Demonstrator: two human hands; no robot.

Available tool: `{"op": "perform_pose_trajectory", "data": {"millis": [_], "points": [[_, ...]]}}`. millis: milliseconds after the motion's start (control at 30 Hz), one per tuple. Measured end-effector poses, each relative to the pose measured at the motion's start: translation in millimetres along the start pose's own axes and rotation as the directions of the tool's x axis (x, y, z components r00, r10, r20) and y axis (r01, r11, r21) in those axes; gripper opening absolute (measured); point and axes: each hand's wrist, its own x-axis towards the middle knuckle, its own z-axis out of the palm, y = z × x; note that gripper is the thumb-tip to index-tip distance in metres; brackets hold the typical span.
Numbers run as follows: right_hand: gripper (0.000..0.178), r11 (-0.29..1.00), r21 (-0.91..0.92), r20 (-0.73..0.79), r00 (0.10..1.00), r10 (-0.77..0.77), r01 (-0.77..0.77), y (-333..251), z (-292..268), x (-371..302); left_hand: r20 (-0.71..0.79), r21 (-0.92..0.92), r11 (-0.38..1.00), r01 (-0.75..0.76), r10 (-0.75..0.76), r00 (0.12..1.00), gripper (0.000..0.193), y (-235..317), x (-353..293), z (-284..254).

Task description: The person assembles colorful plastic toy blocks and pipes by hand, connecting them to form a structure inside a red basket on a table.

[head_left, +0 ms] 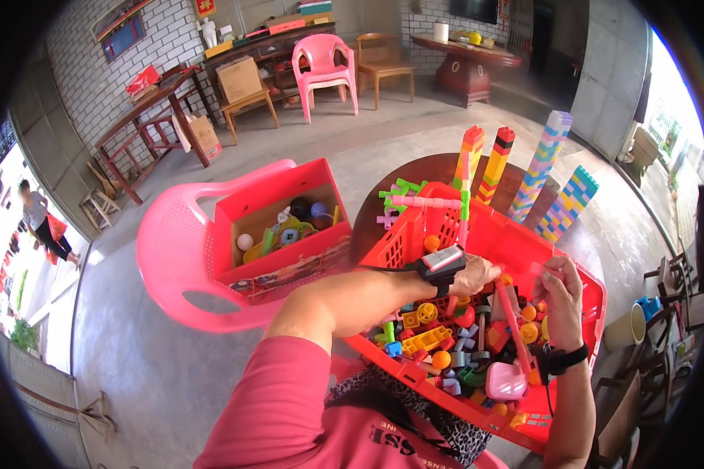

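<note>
A red plastic basket (414, 381) full of mixed toy pieces sits in front of me. My left hand (475, 276) reaches over its middle, fingers drawn together; what they hold, if anything, is hidden. Just below its fingertips is the upper end of a pink stick (513, 324), which slants down to a light pink scoop-like piece (507, 382). Over the basket's right side, my right hand (563, 291) is raised with thumb and fingers pinched on a small pinkish piece (536, 269), too blurred to name. Orange balls (440, 359) and yellow blocks (426, 341) lie among the toys.
Behind the basket, a round dark table (414, 168) bears tall block towers (540, 168) and joined pink and green tubes (426, 202). To the left, a pink chair (172, 234) holds a red box (281, 266) of toys. Another person (43, 223) is at the far-left doorway.
</note>
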Motion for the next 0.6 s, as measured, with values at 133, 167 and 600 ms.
{"op": "perform_pose_trajectory", "data": {"millis": [133,167,600], "points": [[0.008,1.000,0.012,0.004,1.000,-0.004,0.004,-2,1,-1,0.072,-0.019,1.000,0.021,-0.020,0.997,0.027,5,0,-4],[0.008,1.000,0.008,0.006,1.000,-0.013,0.013,-2,2,-1,0.082,-0.023,0.999,0.023,-0.021,0.996,0.027,6,0,-4],[0.007,0.999,-0.039,-0.010,1.000,-0.027,0.026,-6,10,-2,0.102,-0.020,0.997,0.073,-0.071,0.992,0.025,5,-1,-16]]}}
